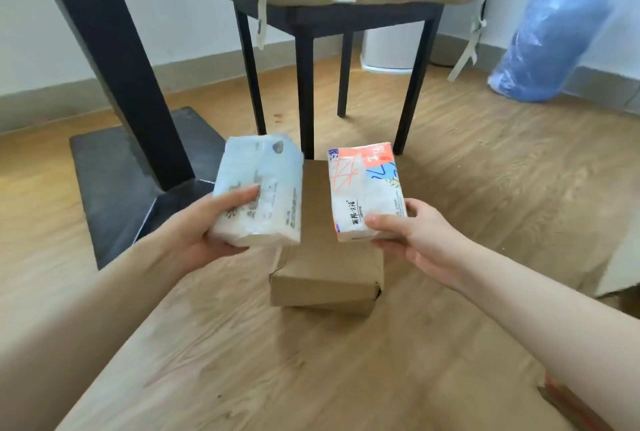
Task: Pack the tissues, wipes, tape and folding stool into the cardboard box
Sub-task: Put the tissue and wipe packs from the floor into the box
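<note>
My left hand (204, 226) grips a pale blue-and-white tissue pack (259, 188) by its near end, held above the floor. My right hand (419, 236) grips a second tissue pack (363, 188), white with orange and blue patterns, also by its near end. Both packs hover side by side over a closed brown cardboard box (325, 274) that lies on the wooden floor, stacked on another flat piece of cardboard. Wipes, tape and a folding stool are not in sight.
A black stool with a grey cushion (332, 14) stands just beyond the box. A black table leg and base plate (138, 160) lie to the left. A blue water jug (550, 39) leans at the right wall. Cardboard edges (620, 264) show at the right.
</note>
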